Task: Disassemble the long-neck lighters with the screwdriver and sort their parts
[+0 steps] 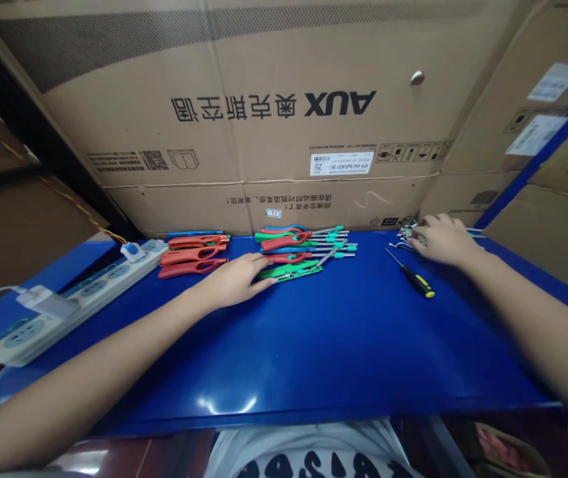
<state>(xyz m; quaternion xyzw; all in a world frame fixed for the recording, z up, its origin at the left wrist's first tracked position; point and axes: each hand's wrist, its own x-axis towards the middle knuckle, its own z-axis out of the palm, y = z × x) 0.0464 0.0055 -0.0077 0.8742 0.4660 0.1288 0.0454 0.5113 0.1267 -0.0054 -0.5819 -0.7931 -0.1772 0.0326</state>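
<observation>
My left hand (237,280) is at the near end of a row of lighters, thumb and fingers closed around the handle end of an opened green lighter casing (296,269). Behind it lie several long-necked lighters (284,243) with red, green and blue handles, metal tubes and teal pieces. At the back right, my right hand (443,239) bends over a small heap of metal parts with white wires (406,234). Its fingertips are among them, and what they pinch is hidden. A screwdriver (417,281) with a black and yellow handle lies just in front of that hand.
Red handle casings (192,255) are stacked left of the lighters, with a blue one behind. A white power strip (85,299) with plugs runs along the left side of the blue table (314,358). Cardboard walls (264,66) enclose the back and right.
</observation>
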